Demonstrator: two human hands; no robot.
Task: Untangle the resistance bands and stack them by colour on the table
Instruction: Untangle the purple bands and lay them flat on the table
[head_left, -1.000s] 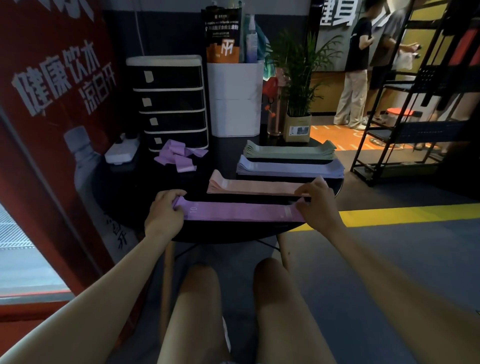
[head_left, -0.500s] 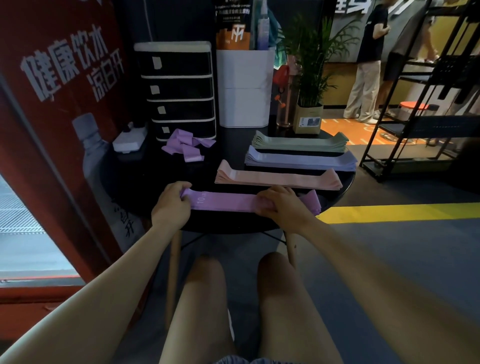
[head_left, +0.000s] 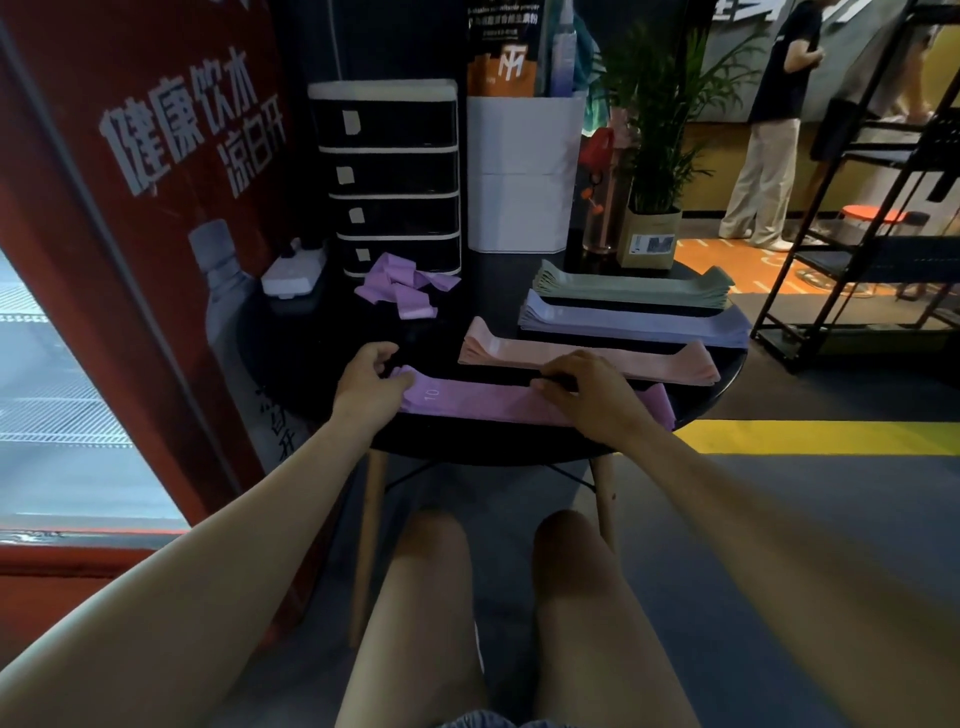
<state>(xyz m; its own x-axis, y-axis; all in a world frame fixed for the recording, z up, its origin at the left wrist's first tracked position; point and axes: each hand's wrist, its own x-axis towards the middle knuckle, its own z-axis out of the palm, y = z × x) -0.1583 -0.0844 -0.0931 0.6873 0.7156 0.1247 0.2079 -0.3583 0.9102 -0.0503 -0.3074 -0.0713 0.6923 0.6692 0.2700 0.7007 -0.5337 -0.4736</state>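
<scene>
Drawer unit (head_left: 395, 176), potted plant (head_left: 649, 156), power strip (head_left: 293, 273).

four band stacks (head_left: 631, 283) in rows, tangle (head_left: 402, 285) left

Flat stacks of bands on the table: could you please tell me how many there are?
4: green stack farthest, blue stack next, pink stack nearer, purple stack nearest, under both hands. A tangled purple pile lies apart.

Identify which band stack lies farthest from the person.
The green stack, by the potted plant; the blue-lilac, pink and purple stacks lie successively nearer.
</scene>
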